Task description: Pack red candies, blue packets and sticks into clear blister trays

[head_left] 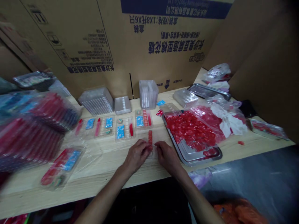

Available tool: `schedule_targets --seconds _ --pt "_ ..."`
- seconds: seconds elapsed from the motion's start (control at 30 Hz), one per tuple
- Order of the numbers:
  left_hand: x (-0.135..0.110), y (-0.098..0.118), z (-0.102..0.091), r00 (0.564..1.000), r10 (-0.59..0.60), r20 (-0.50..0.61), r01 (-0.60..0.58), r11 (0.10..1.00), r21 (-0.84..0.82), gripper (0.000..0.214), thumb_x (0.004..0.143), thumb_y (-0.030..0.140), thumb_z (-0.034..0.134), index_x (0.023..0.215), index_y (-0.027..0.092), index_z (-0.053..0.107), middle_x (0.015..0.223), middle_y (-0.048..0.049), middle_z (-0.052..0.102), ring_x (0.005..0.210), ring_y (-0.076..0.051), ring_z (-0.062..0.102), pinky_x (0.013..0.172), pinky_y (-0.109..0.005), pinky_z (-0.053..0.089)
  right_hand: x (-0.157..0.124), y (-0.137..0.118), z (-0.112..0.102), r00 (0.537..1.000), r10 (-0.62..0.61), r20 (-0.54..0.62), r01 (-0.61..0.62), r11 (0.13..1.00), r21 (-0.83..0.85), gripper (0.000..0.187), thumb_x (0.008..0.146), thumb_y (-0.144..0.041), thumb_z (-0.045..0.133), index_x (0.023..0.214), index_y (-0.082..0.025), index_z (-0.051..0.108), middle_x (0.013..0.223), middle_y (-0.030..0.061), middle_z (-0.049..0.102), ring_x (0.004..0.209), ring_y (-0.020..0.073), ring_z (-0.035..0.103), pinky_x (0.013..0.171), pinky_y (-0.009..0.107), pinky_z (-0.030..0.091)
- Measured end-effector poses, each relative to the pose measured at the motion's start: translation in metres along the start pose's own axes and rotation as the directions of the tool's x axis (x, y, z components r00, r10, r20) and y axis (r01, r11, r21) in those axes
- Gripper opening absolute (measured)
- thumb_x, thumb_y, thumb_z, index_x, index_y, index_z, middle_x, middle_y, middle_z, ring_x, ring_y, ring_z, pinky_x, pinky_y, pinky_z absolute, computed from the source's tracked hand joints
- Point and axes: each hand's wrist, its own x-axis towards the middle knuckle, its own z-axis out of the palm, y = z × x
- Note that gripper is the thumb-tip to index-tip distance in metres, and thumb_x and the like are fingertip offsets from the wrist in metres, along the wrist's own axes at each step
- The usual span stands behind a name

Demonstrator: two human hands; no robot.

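A clear plastic tray (pixel 153 137) lies in front of me, its outline faint, with a column of small red pieces (pixel 150 135) standing in its slot. My left hand (pixel 137 154) is closed, its thumb and fingertips pinched at the lower red pieces. My right hand (pixel 167 155) is at the tray's right side with fingers curled together; whatever they hold is hidden. Just beyond is a filled tray (pixel 146 122) with a blue packet, a red column and a red tube. A metal tray (pixel 187 158) heaped with red pieces (pixel 191 127) lies beside my right hand.
More part-filled trays (pixel 124 128) line the table to the left. Stacked clear trays (pixel 148 93) stand against the cardboard box (pixel 126 40). Blurred stacks of packed trays (pixel 28 143) crowd the left side. Plastic bags and white tissue (pixel 230 121) lie on the right.
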Motion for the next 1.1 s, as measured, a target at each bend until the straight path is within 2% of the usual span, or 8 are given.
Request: schedule_targets --seconds 0.1,0.23,0.4,0.57,0.73,0.93,1.03,1.1 --pt "-0.001 0.003 -0.008 0.997 -0.005 0.074 0.01 0.997 -0.075 0.022 0.092 0.02 0.052 0.108 0.021 0.068 0.097 -0.007 0.068 0.083 -0.015 0.065 0.075 -0.026 0.052 0.0 0.001 0.001 1.0 -0.013 -0.013 0.013 1.0 0.007 0.028 0.083 -0.002 0.043 0.102 -0.015 0.059 0.097 0.0094 0.066 0.089 0.0207 0.065 0.081 0.032 0.049" --pt "-0.003 0.006 -0.01 0.972 0.147 0.182 -0.129 0.986 -0.108 0.027 0.093 0.016 0.047 0.101 0.021 0.073 0.105 -0.0088 0.071 0.098 -0.017 0.066 0.085 -0.029 0.053 0.001 0.0 0.002 1.0 -0.015 -0.013 0.015 1.0 -0.01 0.027 0.081 -0.001 0.043 0.098 -0.016 0.058 0.093 0.0081 0.065 0.086 0.0206 0.064 0.078 0.031 0.048" --pt "-0.014 0.005 -0.002 0.965 0.203 0.163 -0.202 0.979 -0.027 0.032 0.094 0.014 0.044 0.1 0.021 0.074 0.1 -0.0096 0.073 0.094 -0.019 0.068 0.081 -0.03 0.055 0.001 -0.001 0.003 1.0 -0.014 -0.002 0.014 1.0 -0.023 0.029 0.078 0.001 0.043 0.096 -0.017 0.057 0.091 0.0077 0.065 0.084 0.0208 0.064 0.076 0.03 0.047" --pt "-0.027 0.006 0.011 0.965 0.263 0.003 -0.262 0.961 0.085 0.028 0.095 0.015 0.046 0.106 0.02 0.071 0.099 -0.0106 0.074 0.09 -0.019 0.068 0.079 -0.03 0.056 -0.001 0.0 0.009 1.0 -0.014 0.001 0.014 0.996 -0.088 0.025 0.08 -0.001 0.041 0.092 -0.016 0.057 0.087 0.0089 0.064 0.081 0.0229 0.063 0.073 0.032 0.046" --pt "-0.034 0.01 0.025 0.963 0.267 -0.024 -0.258 0.947 0.194 0.026 0.095 0.012 0.044 0.093 0.017 0.07 0.092 -0.0108 0.072 0.084 -0.02 0.067 0.073 -0.03 0.058 -0.002 0.002 0.012 1.0 0.011 0.02 -0.009 0.995 -0.096 0.026 0.082 -0.002 0.04 0.093 -0.017 0.057 0.088 0.009 0.065 0.08 0.0233 0.065 0.07 0.032 0.046" --pt "-0.056 0.015 0.026 0.961 0.275 -0.03 -0.257 0.927 0.274 0.031 0.097 0.013 0.044 0.124 0.016 0.058 0.112 -0.0127 0.069 0.103 -0.021 0.066 0.086 -0.034 0.059 0.0 0.0 0.009 0.998 0.054 0.033 -0.053 0.998 -0.043 0.025 0.082 -0.005 0.039 0.092 -0.018 0.059 0.088 0.0099 0.068 0.082 0.023 0.067 0.072 0.032 0.047" --pt "-0.078 0.018 0.026 0.969 0.238 0.06 -0.244 0.914 0.323 0.045 0.095 0.031 0.055 0.136 0.014 0.047 0.125 -0.0174 0.064 0.116 -0.026 0.061 0.094 -0.039 0.055 0.001 0.005 0.006 0.997 0.059 0.039 -0.061 0.996 0.058 0.025 0.085 -0.012 0.038 0.095 -0.018 0.06 0.087 0.0088 0.07 0.082 0.022 0.067 0.073 0.032 0.048" --pt "-0.096 0.019 0.028 0.957 0.256 0.14 -0.289 0.893 0.345 0.057 0.092 0.042 0.057 0.138 0.012 0.042 0.129 -0.0207 0.062 0.117 -0.03 0.06 0.092 -0.043 0.055 0.001 0.011 0.003 0.997 0.06 0.039 -0.065 0.988 0.141 0.025 0.087 -0.019 0.037 0.097 -0.018 0.06 0.084 0.0072 0.07 0.078 0.0209 0.067 0.072 0.031 0.05"
